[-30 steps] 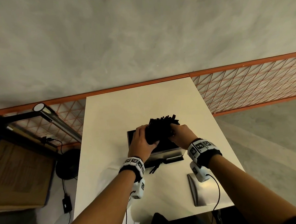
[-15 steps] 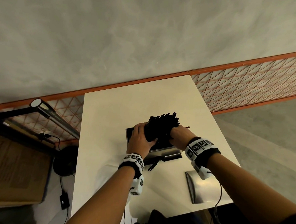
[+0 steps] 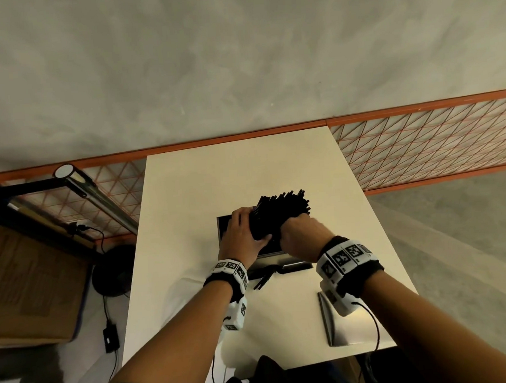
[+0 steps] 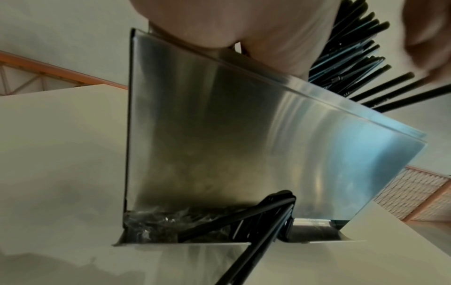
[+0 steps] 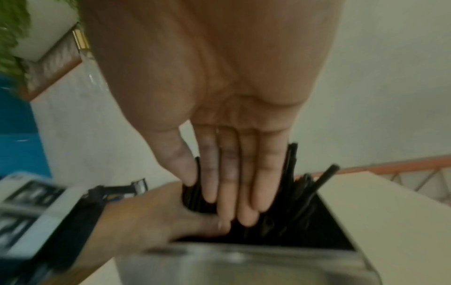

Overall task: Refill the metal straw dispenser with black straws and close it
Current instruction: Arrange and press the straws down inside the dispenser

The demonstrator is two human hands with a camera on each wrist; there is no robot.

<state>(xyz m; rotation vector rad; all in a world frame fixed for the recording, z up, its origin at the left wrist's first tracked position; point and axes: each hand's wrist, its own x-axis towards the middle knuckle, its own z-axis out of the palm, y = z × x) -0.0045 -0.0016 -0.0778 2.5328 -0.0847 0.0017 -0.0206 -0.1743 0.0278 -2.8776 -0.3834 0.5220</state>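
Observation:
The open metal straw dispenser [image 3: 222, 224] stands mid-table, and its brushed front [image 4: 244, 125] fills the left wrist view. A thick bundle of black straws [image 3: 281, 209] stands slanted in its open top. My left hand [image 3: 242, 236] grips the bundle from the left, with the thumb [image 5: 207, 221] curled round it. My right hand [image 3: 300, 233] lies on the bundle's right side, and its fingers [image 5: 231, 183] are straight and point down into the box. A few straws [image 4: 268, 221] poke out of the bottom slot [image 3: 266, 276].
The dispenser's metal lid [image 3: 330, 319] lies flat on the white table [image 3: 215, 178] near the front right corner. An orange mesh fence [image 3: 420, 142] runs behind the table. A cardboard box [image 3: 29, 282] and a cable with an adapter [image 3: 111, 337] lie on the floor to the left.
Both hands have stayed at the bundle over the dispenser. The bundle and hands have shifted only slightly, and the view has drifted a little.

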